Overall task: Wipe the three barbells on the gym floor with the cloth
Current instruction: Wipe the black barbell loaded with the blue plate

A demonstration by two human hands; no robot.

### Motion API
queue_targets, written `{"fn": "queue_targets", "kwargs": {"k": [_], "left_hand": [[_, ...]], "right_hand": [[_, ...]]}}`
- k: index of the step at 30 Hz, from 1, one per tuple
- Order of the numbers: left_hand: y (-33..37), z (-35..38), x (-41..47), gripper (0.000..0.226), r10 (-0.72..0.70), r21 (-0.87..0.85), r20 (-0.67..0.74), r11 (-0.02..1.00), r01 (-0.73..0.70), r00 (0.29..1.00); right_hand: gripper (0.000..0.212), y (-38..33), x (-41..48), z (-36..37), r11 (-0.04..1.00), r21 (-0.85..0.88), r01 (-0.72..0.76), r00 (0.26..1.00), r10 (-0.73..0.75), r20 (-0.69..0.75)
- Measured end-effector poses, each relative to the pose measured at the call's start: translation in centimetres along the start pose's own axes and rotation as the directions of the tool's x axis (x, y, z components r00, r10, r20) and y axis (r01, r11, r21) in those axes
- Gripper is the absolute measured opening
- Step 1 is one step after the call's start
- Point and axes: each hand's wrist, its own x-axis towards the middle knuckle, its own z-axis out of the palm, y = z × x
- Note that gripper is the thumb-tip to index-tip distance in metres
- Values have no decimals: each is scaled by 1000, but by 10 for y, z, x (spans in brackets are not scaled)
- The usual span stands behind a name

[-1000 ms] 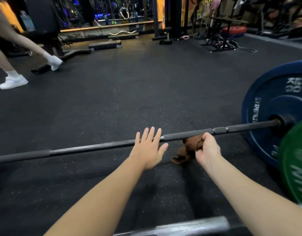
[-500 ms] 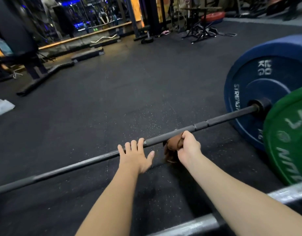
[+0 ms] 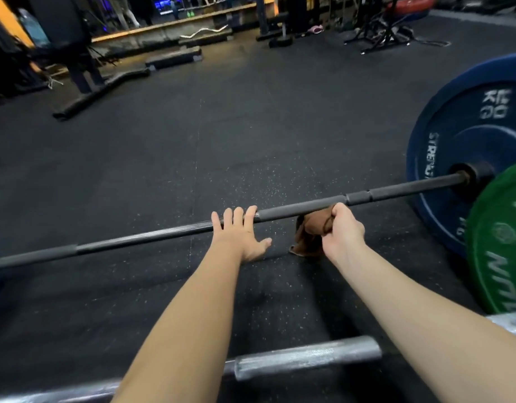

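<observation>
A black barbell lies across the dark rubber floor, its right end carrying a blue plate. My left hand rests on the bar's middle with straight fingers laid over it. To the right, my right hand grips a brown cloth wrapped against the underside of the bar. A silver barbell lies nearer me at the bottom of the view, and a green plate stands at the right edge in front of the blue one.
A black bench frame and a long floor bar stand at the back left. Step platforms, a wooden ledge and a rack line the far side. Open rubber floor lies beyond the black barbell.
A person's legs seen at the far left a second ago have left the view. The view has shifted. My left hand settled onto the bar; my right hand stays gripping the cloth at the bar.
</observation>
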Motion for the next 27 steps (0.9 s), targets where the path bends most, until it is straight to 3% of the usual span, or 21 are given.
{"fn": "queue_targets", "kwargs": {"k": [6,9,16,19,27], "left_hand": [[1,-11,-2,106,4,-21,99,1000,-2,995],[0,-5,-6,114,3,54,60,999,-6,998],[3,-6,-8,114,15,79,31,997,-17,999],[0,-7,-5,112,31,65,20,997,-33,999],[5,13,1,110,-13,96,-107,995,23,994]], "right_hand": [[6,-19,7,-13,998,-2,65,993,-65,-100],[5,-33,12,-21,996,7,87,985,-85,-149],[23,-3,17,-16,998,-30,56,998,-57,-31],[14,7,16,-9,998,-54,45,999,-43,23],[11,-43,39,-32,990,43,137,979,-129,-159]]}}
